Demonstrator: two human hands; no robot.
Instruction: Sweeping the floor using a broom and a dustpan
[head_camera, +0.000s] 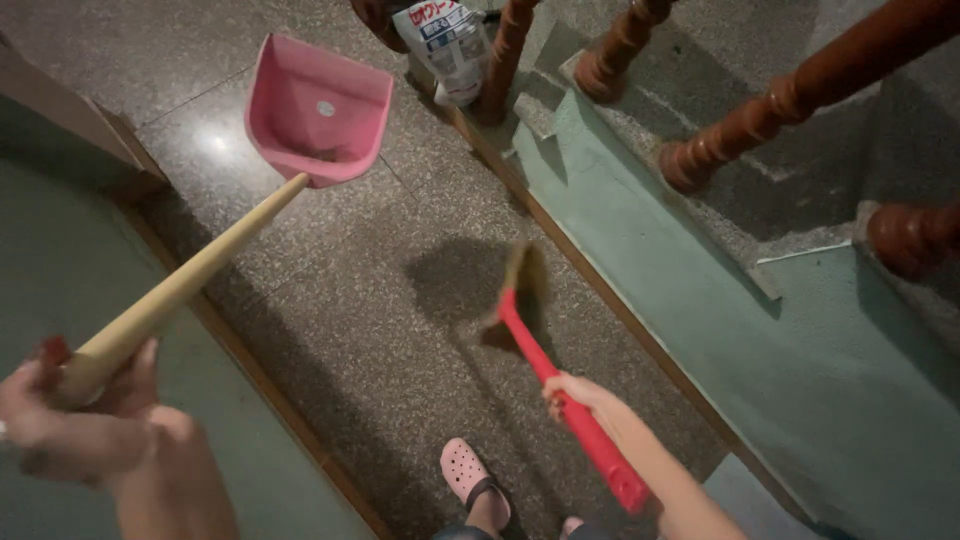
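Both fingers (60, 415) around dustpan (315, 110); broom (530, 330)

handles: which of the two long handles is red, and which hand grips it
The red broom handle, held in the right hand. The other, the pink dustpan's pale wooden handle, is in the left hand.

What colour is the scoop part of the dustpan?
The dustpan scoop is pink, on a pale wooden handle. The head view shows it best.

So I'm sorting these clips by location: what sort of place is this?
Probably an indoor stair landing in a home: a speckled stone floor, turned wooden balusters beside green-edged steps, and a pink dustpan and broom in use.
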